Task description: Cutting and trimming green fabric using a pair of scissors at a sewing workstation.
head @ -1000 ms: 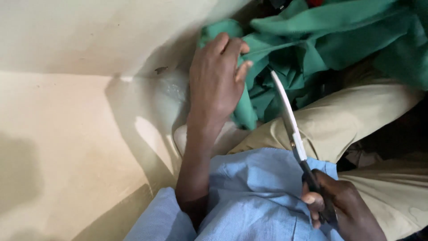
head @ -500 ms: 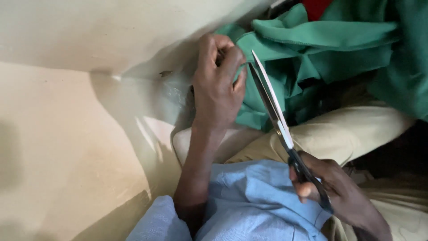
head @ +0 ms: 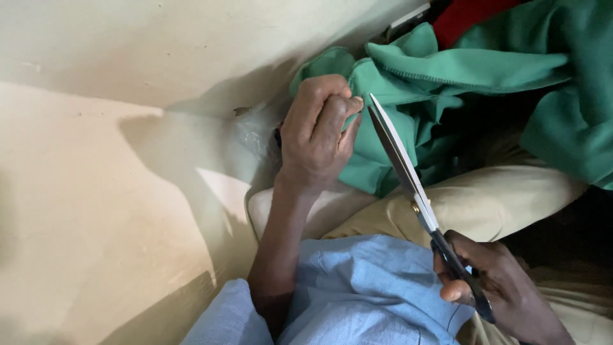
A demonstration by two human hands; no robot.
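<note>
My left hand (head: 316, 137) is clenched around a fold of green fabric (head: 447, 70) near the cream wall. My right hand (head: 495, 291) grips the black handles of long steel scissors (head: 408, 179). The blades are slightly parted and their tips reach up to the cloth right beside my left fingers. The green fabric piles across the upper right. My light blue sleeve (head: 357, 294) covers the bottom centre.
A cream wall (head: 159, 45) and a beige floor (head: 83, 211) fill the left side. My leg in khaki trousers (head: 491, 198) lies under the scissors. A red cloth (head: 469, 14) shows at the top edge, beside a pale object.
My left hand went from lying flat on the green fabric to a fist bunching it. The scissors swung left and up, tips now next to that hand.
</note>
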